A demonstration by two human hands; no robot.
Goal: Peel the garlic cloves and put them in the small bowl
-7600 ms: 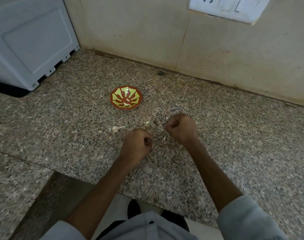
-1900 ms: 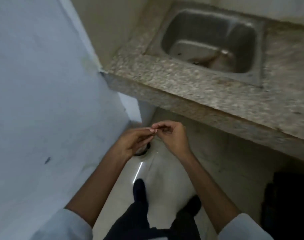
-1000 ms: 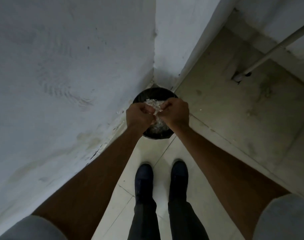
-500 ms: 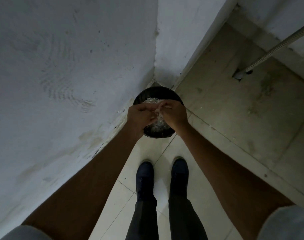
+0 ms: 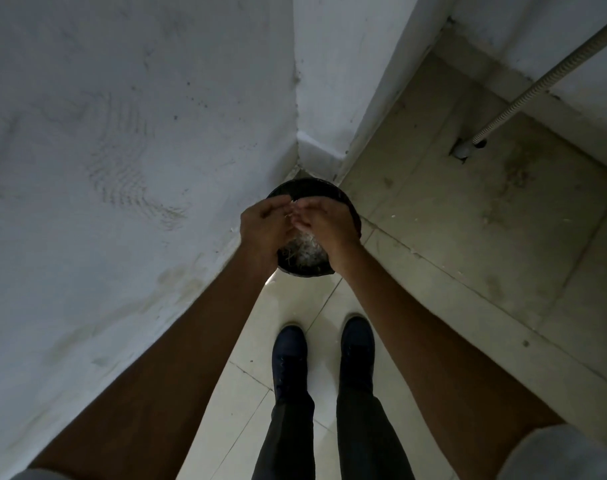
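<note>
Skins [image 5: 303, 252] lying in the bin [image 5: 315, 185].
Above it left hand [image 5: 264, 226] and right hand [image 5: 329, 226] are joined, grip contents cannot be told; peeling probably done.

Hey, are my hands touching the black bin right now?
Cannot tell. The head view looks straight down, so the left hand and right hand cover part of the black bin and hide any gap between them.

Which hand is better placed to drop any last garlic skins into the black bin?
Right, probably. The right hand hangs wholly over the open bin, above the skins inside; the left hand partly overhangs its rim toward the wall. The hands are close together, so the margin is slim.
</note>
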